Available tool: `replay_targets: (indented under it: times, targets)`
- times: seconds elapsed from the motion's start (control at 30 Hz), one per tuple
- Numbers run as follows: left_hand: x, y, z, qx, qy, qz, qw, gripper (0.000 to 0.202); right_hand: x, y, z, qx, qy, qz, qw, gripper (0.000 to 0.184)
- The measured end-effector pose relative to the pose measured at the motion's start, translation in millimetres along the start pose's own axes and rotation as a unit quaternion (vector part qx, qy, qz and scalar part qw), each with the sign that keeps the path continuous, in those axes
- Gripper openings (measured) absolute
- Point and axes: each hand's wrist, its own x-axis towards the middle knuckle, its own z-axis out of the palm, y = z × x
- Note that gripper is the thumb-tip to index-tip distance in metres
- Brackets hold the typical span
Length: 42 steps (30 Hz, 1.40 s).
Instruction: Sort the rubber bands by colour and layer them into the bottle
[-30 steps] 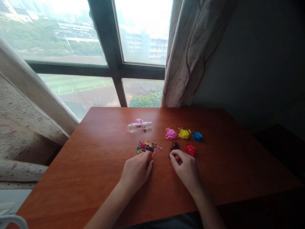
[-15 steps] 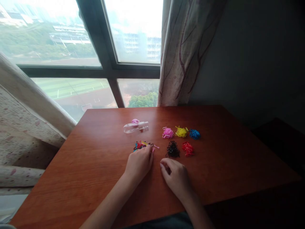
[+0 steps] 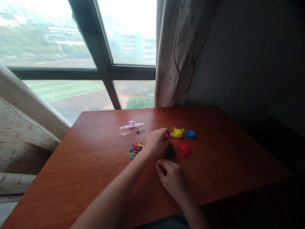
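Note:
My left hand [image 3: 157,140] reaches over the pink pile of rubber bands [image 3: 166,135] with its fingers pinched, and a bit of pink shows at the fingertips. The hand and fingers cover most of that pile. My right hand [image 3: 172,175] rests on the table just in front of the black rubber bands [image 3: 169,150], its thumb and fingers curled together with nothing visible in them. A mixed pile of coloured rubber bands [image 3: 136,150] lies to the left, partly behind my left forearm.
Yellow rubber bands [image 3: 177,132], blue rubber bands [image 3: 191,134] and red rubber bands [image 3: 184,149] lie in separate piles to the right. A clear plastic bottle-like container [image 3: 130,129] with a pink part lies at the back left of the brown table [image 3: 83,165].
My left hand has moved from the mixed pile rightward and away from me to the pink pile. My right hand stays nearly in place. The view has shifted slightly.

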Motion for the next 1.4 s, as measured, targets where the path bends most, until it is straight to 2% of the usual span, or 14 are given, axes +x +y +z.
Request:
replay_targets:
  times: [0.2, 0.47, 0.77, 0.93, 1.03, 1.23, 1.4]
  targets:
    - [26, 3, 8.0, 0.030, -0.018, 0.007, 0.999, 0.023, 0, 1, 1, 0.016, 0.002, -0.001, 1.000, 0.015]
    - [18, -23, 3.2, 0.050, -0.003, -0.024, 0.998, 0.023, 2, -2, -1, 0.007, -0.007, 0.004, 1.000, 0.015]
    - [-19, -46, -13.7, 0.041, 0.029, -0.048, 0.998, 0.022, -1, -3, -3, -0.005, -0.017, 0.010, 1.000, 0.014]
    - [-46, -67, -24.8, -0.009, 0.056, -0.058, 0.997, 0.018, 0, -2, -2, -0.005, -0.021, 0.008, 1.000, 0.013]
    - [-61, -76, -28.5, -0.028, 0.053, -0.066, 0.996, 0.018, -1, -2, -2, -0.017, -0.020, 0.008, 1.000, 0.014]
    - [-87, -78, -29.1, -0.042, 0.047, -0.077, 0.995, 0.016, -1, -2, -1, -0.028, -0.019, 0.003, 0.999, 0.013]
    - [-107, -73, -19.2, -0.086, 0.046, -0.073, 0.993, 0.016, -1, -1, 1, -0.042, -0.015, -0.001, 0.999, 0.014]
